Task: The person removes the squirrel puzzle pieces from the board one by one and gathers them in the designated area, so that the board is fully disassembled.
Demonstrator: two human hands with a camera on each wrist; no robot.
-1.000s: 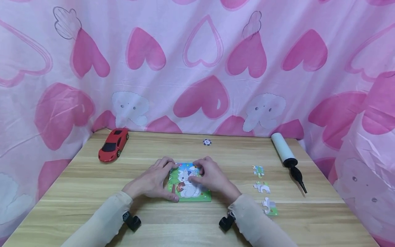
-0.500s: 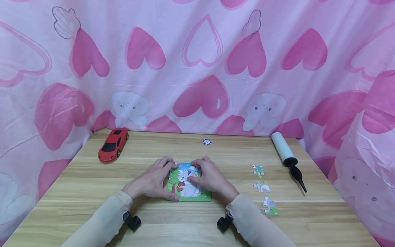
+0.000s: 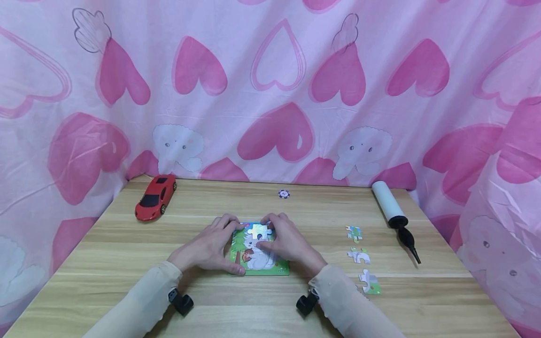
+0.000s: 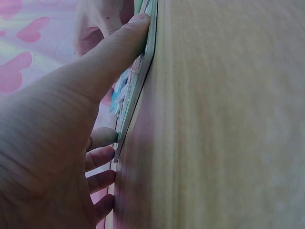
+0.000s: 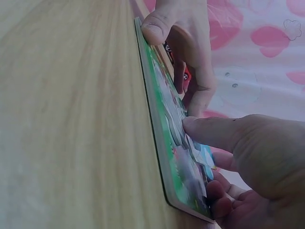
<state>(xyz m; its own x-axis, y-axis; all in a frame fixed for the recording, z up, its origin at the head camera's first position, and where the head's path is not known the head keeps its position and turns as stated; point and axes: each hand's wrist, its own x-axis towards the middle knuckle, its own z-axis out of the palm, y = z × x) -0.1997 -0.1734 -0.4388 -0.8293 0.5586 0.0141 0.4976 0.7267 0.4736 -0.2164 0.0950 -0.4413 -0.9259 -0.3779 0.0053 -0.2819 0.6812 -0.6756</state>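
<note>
A jigsaw puzzle board (image 3: 280, 270), with a white animal on a green ground, lies in front of me in the head view. Against its left side my left hand (image 3: 210, 245) holds it steady, the thumb at the near corner and the index finger at the far one. My right hand (image 3: 292, 241) reaches over the opposite side and pinches a puzzle piece (image 3: 258, 231) between thumb and fingers at the upper part of the picture. From the right wrist, that blue-and-white piece (image 5: 206, 157) looks tilted up from the board, partly covered by the thumb.
To the right lie loose puzzle pieces, an upper one (image 3: 354, 233), a middle one (image 3: 359, 256) and a lower one (image 3: 371, 282). Beyond them is a white hand pump (image 3: 388, 203) with a black nozzle. A red toy car (image 3: 156, 199) stands back left; a poker chip (image 3: 284, 194) lies at the back.
The right hand has shifted slightly left. The piece under its fingers now stands out bright, with its outline showing against the picture. The left hand and the board have stayed put.
</note>
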